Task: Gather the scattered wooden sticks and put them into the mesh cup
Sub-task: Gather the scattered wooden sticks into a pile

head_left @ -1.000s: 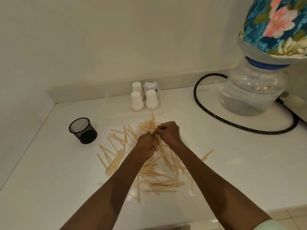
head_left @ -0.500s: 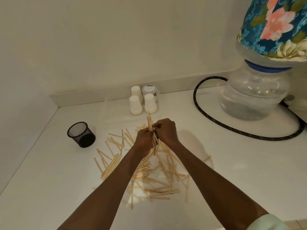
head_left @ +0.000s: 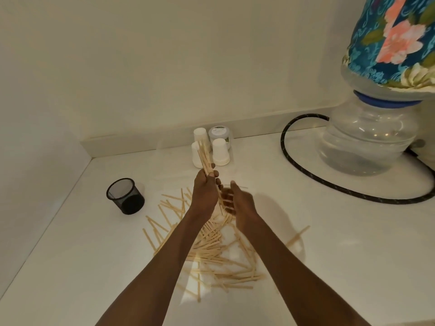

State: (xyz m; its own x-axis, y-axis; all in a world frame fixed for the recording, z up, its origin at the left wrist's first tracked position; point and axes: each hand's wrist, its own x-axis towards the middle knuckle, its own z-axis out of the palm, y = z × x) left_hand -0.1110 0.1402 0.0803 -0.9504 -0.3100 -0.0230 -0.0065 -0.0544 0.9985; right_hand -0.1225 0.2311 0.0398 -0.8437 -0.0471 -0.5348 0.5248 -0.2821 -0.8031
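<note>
Nearest me, my two forearms reach in from the bottom edge, which cuts them off above the elbows. Under and between them the loose wooden sticks lie criss-crossed on the white surface, many hidden beneath my arms. My right hand hovers just over the pile, blurred, its fingers spread and slack, holding nothing I can make out. My left hand is closed round a bundle of sticks that stands nearly upright, tilted a little away from me; the lower ends vanish inside my fist. To the left, well apart from the pile, the black mesh cup stands upright, its inside too dark to read. Farther back, the bundle partly covers three white paper cups set upside down, with a lidded jar behind; its label is too small to read. Far right, a clear water bottle wears a floral cover, cut off by the frame, and a black hose curves round it.
</note>
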